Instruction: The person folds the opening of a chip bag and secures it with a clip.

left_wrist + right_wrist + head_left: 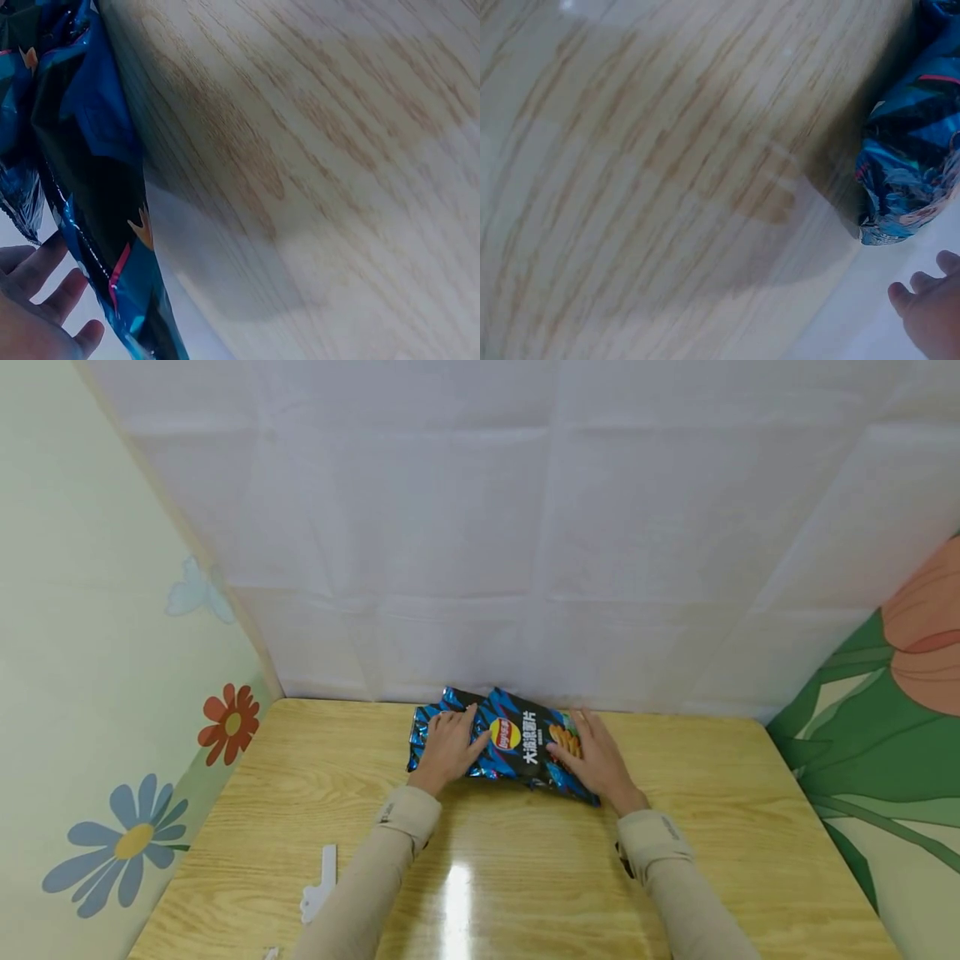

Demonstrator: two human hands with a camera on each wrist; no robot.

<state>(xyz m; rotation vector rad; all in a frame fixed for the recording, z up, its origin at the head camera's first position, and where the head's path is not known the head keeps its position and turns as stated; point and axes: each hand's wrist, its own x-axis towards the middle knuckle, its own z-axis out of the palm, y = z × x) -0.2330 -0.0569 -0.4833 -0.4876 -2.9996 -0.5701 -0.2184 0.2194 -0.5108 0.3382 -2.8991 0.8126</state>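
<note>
A blue and black bag of potato chips (531,743) with a yellow and red logo lies tilted at the back of the wooden table. Under or beside its left part shows more blue chip packaging (420,735); how many bags there are is hard to tell. My left hand (448,747) rests on the left side of the pile, fingers fairly straight. At the bag's right end lies my right hand (600,762), thumb over its front and fingers along the edge. The left wrist view shows left fingers (56,289) touching the shiny bag (94,172).
A white flat piece (322,885) lies on the table (247,827) near my left forearm, with a small white bit (272,953) at the front edge. A white sheet (465,527) hangs just behind the bags. Painted flower walls stand on both sides.
</note>
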